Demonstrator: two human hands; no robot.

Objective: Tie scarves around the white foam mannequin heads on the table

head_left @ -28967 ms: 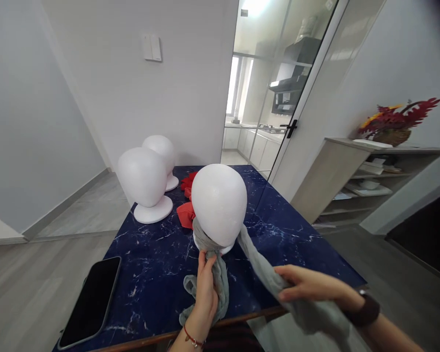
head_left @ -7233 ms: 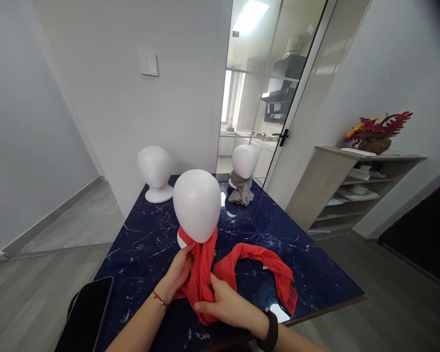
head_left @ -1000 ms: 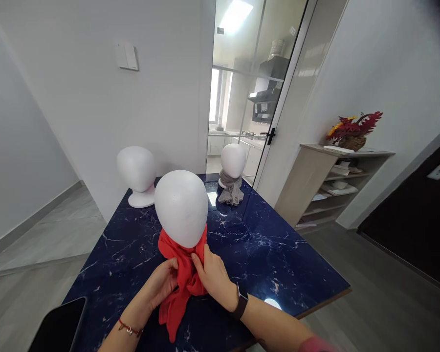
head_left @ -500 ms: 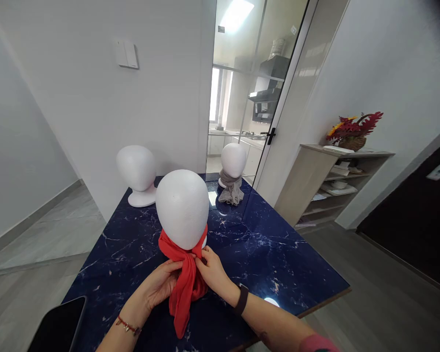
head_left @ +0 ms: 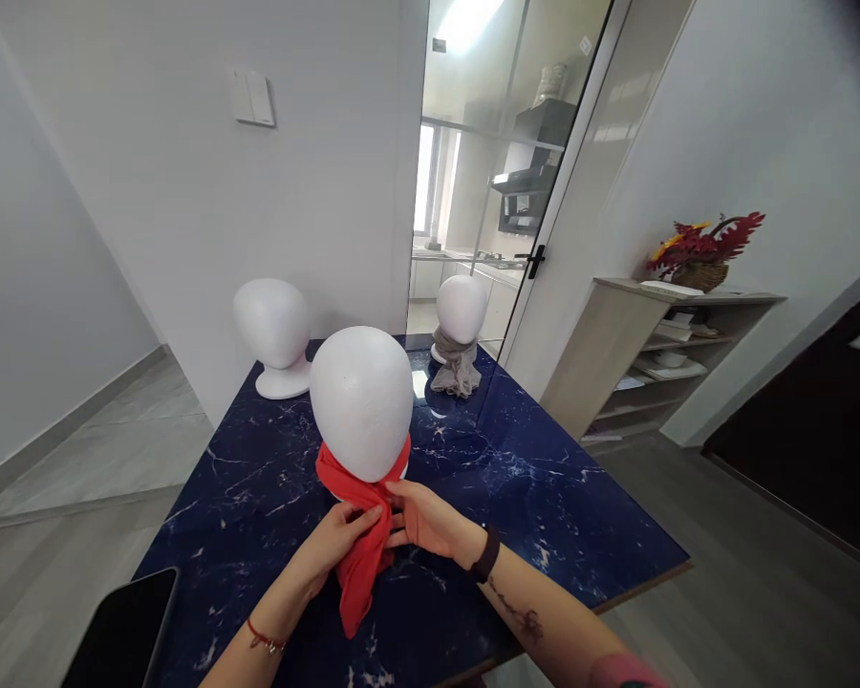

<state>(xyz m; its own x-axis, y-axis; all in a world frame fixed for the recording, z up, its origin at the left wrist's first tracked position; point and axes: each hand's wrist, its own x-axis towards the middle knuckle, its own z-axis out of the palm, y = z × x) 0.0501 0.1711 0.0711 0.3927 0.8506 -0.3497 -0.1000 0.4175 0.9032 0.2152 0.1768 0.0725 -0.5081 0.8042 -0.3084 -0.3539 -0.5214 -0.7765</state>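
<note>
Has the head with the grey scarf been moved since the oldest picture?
Yes. The grey-scarfed head stood at the near edge of the table under the hands then; now it stands at the far edge, by the glass door.

A home is shown: a kitchen with white cabinets [head_left: 473, 277] and a black range hood [head_left: 526, 182] is seen through a glass sliding door [head_left: 545, 239], and a pale wooden shelf unit [head_left: 616, 344] is topped by a basket of red flowers [head_left: 702, 253].
</note>
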